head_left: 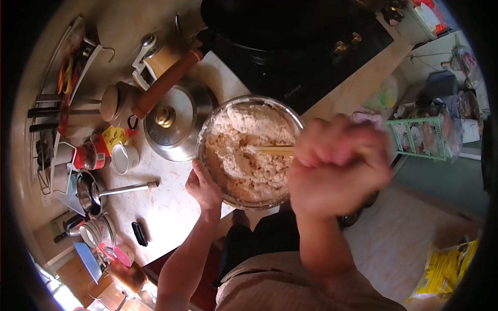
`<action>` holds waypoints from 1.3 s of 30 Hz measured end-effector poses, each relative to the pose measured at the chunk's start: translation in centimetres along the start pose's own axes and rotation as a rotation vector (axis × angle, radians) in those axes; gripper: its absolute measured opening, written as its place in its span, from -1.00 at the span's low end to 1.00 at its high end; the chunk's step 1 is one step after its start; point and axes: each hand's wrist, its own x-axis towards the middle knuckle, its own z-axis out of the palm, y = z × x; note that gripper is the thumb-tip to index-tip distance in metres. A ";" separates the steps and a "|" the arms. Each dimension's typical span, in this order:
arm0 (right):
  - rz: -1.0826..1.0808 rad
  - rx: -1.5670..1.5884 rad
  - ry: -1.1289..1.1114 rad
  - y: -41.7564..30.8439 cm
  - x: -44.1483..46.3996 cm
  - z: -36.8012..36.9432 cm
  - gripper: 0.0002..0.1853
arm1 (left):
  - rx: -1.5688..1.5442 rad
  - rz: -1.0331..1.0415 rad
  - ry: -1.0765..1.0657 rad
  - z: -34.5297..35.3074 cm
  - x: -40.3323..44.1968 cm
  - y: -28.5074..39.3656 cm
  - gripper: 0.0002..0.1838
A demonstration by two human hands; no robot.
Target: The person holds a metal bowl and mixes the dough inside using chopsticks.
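Note:
A round metal bowl (297,117) holds a shaggy, lumpy flour dough (233,155), with drier flour toward its far side. My left hand (204,185) grips the bowl's near left rim, thumb on top and fingers curled beneath. Slightly blurred, my right hand (340,166) is a fist over the bowl's right side, closed around chopsticks (275,150). Their far ends reach into the dough; the upper part is hidden in the fist.
Left of the bowl stands a pot with a glass lid (168,122). Beyond it lies a black stove (295,62). On the counter are a ladle (127,188), a white cup (124,158) and a small black object (139,234). A green basket (420,137) sits right, a yellow bag (446,269) on the floor.

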 end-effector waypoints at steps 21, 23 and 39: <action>0.031 0.103 0.120 2.7 2.9 -1.9 -0.66 | -0.128 -0.111 -0.019 -0.4 0.0 -0.7 -0.45; 0.029 0.175 0.117 1.3 3.6 -3.2 -0.67 | -0.095 -0.109 -0.016 -0.2 -0.2 -0.3 -0.45; 0.339 0.618 0.145 -3.0 7.1 -11.9 -0.67 | -0.200 -0.309 -0.057 -2.7 -0.1 1.1 -0.49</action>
